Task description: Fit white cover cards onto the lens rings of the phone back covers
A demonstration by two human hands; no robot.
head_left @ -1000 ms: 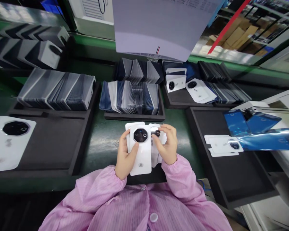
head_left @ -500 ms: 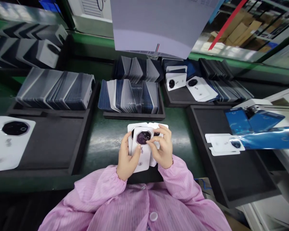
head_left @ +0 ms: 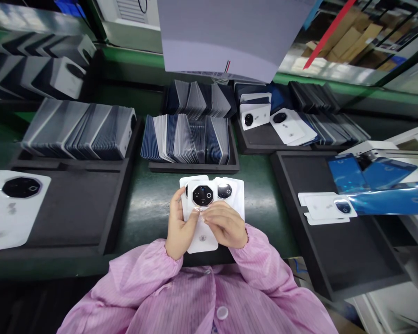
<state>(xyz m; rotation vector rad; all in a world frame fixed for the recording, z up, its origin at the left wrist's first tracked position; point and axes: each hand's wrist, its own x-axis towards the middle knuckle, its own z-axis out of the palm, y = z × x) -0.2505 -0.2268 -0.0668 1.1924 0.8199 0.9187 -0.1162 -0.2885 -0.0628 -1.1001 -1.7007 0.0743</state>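
Note:
My left hand (head_left: 179, 227) grips a white phone back panel (head_left: 202, 238) by its left edge, thumb laid across the front. The panel has a black octagonal camera window (head_left: 202, 195) near its top. My right hand (head_left: 226, 225) is closed in a pinch over the panel just below this window, its fingertips close to my left thumb. A small shiny glint shows at the fingertips, but what they hold is too small to tell. Under it, another white panel (head_left: 237, 185) with a dark window shows at the right, and a white panel corner (head_left: 194, 178) at the upper left.
A black tray of upright panels (head_left: 186, 141) stands ahead. At left, a black tray (head_left: 73, 204) bears a large white panel (head_left: 14, 208). At right, another tray (head_left: 344, 260) holds white panels (head_left: 323, 206) and blue film strips (head_left: 390, 199). A grey sheet (head_left: 223, 37) hangs above.
My right hand has moved down and left from the camera window, its fingers now drawn together. The window, dull purple before, looks black and clear, with the other panel's window more exposed.

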